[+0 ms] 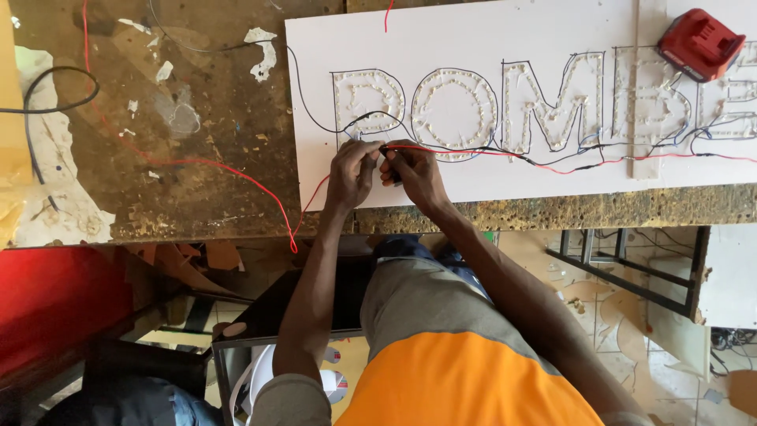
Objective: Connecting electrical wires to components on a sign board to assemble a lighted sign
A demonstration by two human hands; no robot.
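While we lean over the near edge of the worn workbench [197,158], our left hand [352,175] and right hand [415,175] sit close together, fingertips pinched on the red wire [473,152] and black wire [351,122] where they meet just below the first outlined letter on the white sign board [473,47]. We judge this to be the joining of two leads; the next move likely calls for a steady, tight twist. Farther off, a red battery pack [700,43] rests on the board's far right.
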